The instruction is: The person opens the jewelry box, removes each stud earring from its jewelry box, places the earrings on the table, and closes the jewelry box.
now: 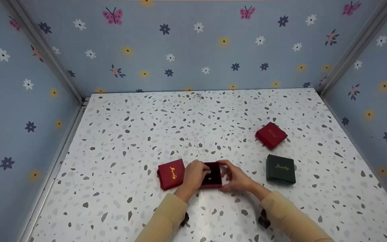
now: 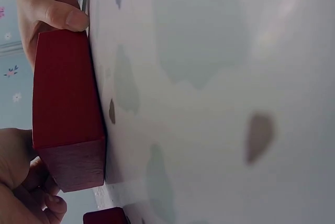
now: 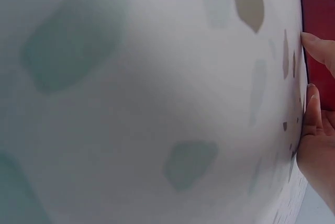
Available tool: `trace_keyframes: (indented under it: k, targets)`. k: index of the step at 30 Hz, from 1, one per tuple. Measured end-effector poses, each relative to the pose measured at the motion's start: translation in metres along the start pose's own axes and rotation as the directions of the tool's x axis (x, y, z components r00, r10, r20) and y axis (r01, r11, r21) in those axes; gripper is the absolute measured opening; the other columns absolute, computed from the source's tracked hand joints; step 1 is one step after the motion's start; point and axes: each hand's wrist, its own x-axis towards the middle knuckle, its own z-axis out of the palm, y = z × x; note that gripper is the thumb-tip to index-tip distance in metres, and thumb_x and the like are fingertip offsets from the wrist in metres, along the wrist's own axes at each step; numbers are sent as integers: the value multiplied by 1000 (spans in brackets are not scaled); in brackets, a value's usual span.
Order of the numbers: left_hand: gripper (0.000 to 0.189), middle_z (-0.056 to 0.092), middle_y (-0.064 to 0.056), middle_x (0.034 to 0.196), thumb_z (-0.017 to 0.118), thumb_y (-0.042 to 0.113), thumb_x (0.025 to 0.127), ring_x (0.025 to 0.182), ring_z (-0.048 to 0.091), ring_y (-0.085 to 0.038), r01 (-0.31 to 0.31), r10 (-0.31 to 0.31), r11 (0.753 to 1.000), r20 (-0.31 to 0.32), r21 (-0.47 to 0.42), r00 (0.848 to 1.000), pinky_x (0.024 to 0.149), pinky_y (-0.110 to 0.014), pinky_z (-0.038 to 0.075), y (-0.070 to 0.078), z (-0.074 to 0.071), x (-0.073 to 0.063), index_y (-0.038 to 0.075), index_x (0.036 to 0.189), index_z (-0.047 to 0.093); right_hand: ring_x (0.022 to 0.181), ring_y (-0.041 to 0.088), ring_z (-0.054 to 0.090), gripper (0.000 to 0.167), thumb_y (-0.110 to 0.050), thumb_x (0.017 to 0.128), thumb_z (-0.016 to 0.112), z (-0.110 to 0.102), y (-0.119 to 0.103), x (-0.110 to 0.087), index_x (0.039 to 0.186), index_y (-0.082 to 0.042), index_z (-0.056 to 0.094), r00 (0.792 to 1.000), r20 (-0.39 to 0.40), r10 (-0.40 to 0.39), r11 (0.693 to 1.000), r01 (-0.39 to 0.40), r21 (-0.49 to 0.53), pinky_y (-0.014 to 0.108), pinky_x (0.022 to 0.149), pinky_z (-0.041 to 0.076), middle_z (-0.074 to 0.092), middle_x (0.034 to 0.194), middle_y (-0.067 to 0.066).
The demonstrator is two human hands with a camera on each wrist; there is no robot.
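Note:
In the head view, a small red jewelry box (image 1: 214, 185) with a dark lining sits uncovered on the table between both hands. My left hand (image 1: 193, 173) reaches over its left side, finger and thumb pinched at a tiny shiny piece of jewelry in the lining; the pinch is partly hidden. A second shiny piece (image 1: 210, 179) shows just nearer. My right hand (image 1: 237, 176) grips the box from the right, fingers at the far side and thumb at the near side. The box's red outer wall (image 2: 68, 88) is plain in the left wrist view.
A red pouch or box with gold lettering (image 1: 171, 174) lies left of my left hand. To the right are another red one (image 1: 271, 135) and a dark green one (image 1: 281, 169). Thin, faint jewelry pieces (image 1: 195, 141) lie beyond the box. Flowered walls (image 1: 193, 47) enclose the speckled table (image 1: 113, 134).

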Motion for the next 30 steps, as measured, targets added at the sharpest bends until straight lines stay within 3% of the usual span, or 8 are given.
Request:
trace_keyframes:
  k: [5,9,12,17,23,30]
  targets:
    - [4,64,1,73,71,13,71,71,58,-16,1,-1,1000,-4,-25,1000,66,-27,45,0,1,1,12,74,74,79,38,52,83,4,59,77,0,0,0,129,5,32,1000,-1,7,1000,-7,-5,44,64,43,55,92,20]
    - [4,63,0,72,71,11,71,72,57,-16,28,-28,999,7,-46,1000,67,-28,45,-1,2,2,10,74,73,78,28,53,86,0,58,79,2,17,2,130,-3,33,1000,-14,17,999,-18,-32,35,64,45,56,93,12]
    - [4,62,0,72,70,11,72,71,57,-16,42,-42,997,10,-60,999,67,-28,45,-1,2,2,9,74,72,76,20,53,87,-6,58,81,4,34,3,131,-9,33,999,-28,-22,999,21,-47,27,62,44,56,93,6]
    - [3,63,-1,72,69,10,73,71,58,-17,35,-33,997,20,-68,999,67,-29,45,0,0,3,9,71,72,75,18,53,87,-8,58,80,4,42,3,130,-9,33,996,-33,-86,995,84,-45,26,61,44,55,93,7]
    - [4,65,0,72,69,10,73,72,59,-18,52,-46,994,60,-97,997,67,-28,45,1,-5,5,7,73,72,76,27,53,86,-1,58,79,4,25,2,130,-4,33,999,-34,-18,999,16,-47,32,63,45,55,94,11]
    - [5,65,1,68,70,8,73,69,59,-16,23,-12,984,59,-177,998,65,-27,46,-1,-10,7,7,69,71,78,38,52,81,4,60,77,1,1,-1,128,5,32,1000,-15,-17,1000,17,-10,40,64,45,55,93,20]
